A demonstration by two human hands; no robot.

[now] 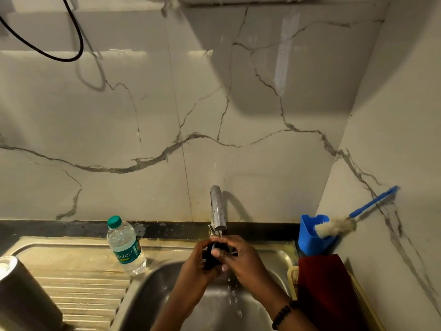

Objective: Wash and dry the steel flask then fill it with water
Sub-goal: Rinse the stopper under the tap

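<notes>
The steel flask (22,292) stands on the ribbed drainboard at the lower left, apart from both hands. Under the steel tap (217,211), water runs onto a small black lid (211,256) that both hands hold over the sink basin (152,297). My left hand (194,263) grips the lid from the left. From the right, my right hand (241,256) curls round it, thumb across its front. Most of the lid is hidden by the fingers. Water drips from the hands into the basin.
A plastic water bottle (126,247) with a green cap stands on the drainboard by the basin's left rim. At the right are a blue holder (310,237) with a bottle brush (334,228), a dark red cloth (324,290) and a yellow rack (292,283).
</notes>
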